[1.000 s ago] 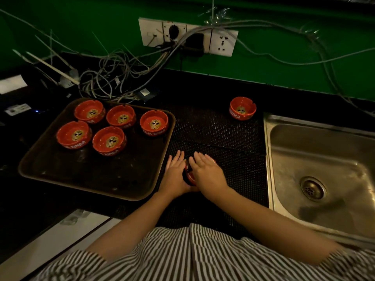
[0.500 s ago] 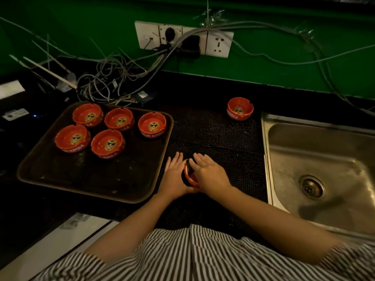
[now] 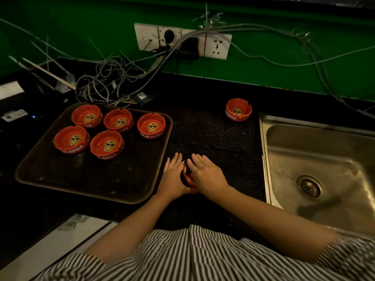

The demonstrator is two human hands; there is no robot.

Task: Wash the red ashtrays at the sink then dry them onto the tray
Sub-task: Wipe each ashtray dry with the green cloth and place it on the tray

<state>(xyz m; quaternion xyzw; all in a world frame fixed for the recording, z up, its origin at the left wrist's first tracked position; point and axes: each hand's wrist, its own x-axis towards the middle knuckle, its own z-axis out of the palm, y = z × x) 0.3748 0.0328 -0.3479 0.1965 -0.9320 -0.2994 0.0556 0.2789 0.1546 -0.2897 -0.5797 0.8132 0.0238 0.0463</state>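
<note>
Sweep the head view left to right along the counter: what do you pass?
tray → left hand → held ashtray → right hand → lone ashtray → sink

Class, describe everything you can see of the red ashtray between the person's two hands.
The red ashtray is mostly hidden. A red rim and dark underside show; it stands tilted on edge over the black mat, between tray and sink. The left hand and right hand press it from either side with straight fingers. It looks glossy; its inside cannot be seen.
</note>
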